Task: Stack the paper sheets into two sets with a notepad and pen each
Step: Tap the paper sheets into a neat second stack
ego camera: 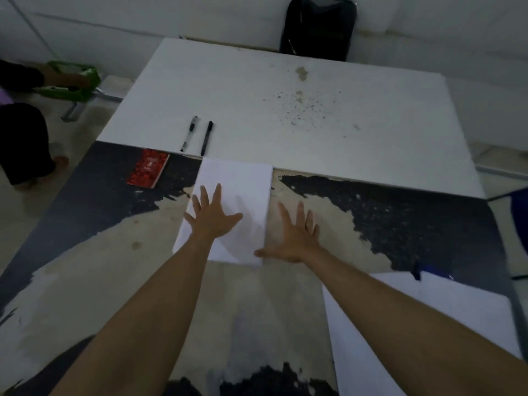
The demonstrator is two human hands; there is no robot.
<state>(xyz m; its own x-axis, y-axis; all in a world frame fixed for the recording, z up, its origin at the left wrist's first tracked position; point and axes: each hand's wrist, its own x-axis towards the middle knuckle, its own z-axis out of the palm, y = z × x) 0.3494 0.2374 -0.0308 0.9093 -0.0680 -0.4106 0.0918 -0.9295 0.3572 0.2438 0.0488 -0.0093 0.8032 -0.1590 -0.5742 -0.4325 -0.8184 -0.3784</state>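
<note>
A red notepad point(148, 172) lies left, two black pens point(197, 135) just beyond the paper stack point(238, 190). The left hand point(213, 214) presses flat on it, fingers spread; the right hand point(294, 237), fingers spread wide, rests against its right edge. Further sheets point(457, 304), perhaps under something blue, lie right.

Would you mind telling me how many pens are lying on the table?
2. The clear-barrelled pen and the black pen lie side by side on the white table, beyond the paper stack. Another could be hidden.
</note>
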